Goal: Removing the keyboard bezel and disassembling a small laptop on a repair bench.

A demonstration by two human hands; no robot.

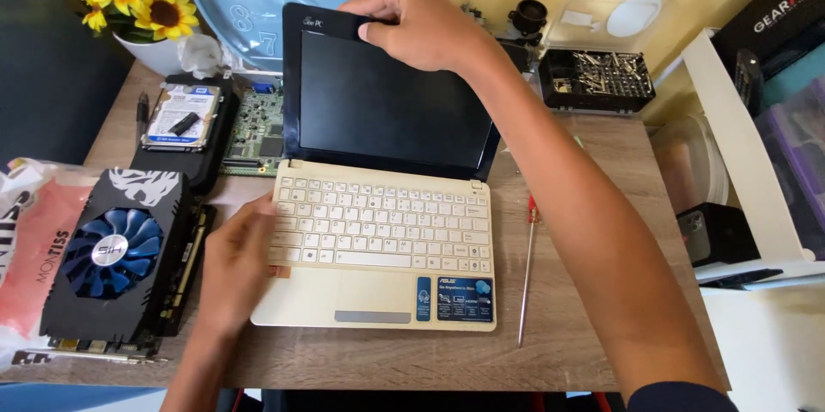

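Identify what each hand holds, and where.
Right hand grips the small laptop by its screen's top edge; left hand steadies the base's left side.

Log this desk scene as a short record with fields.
left hand: rests on the left edge of the small laptop
right hand: grip on the top of the screen bezel
lid: open, upright
left of laptop: graphics card, hard drive
right of laptop: screwdriver
surface: wooden desk
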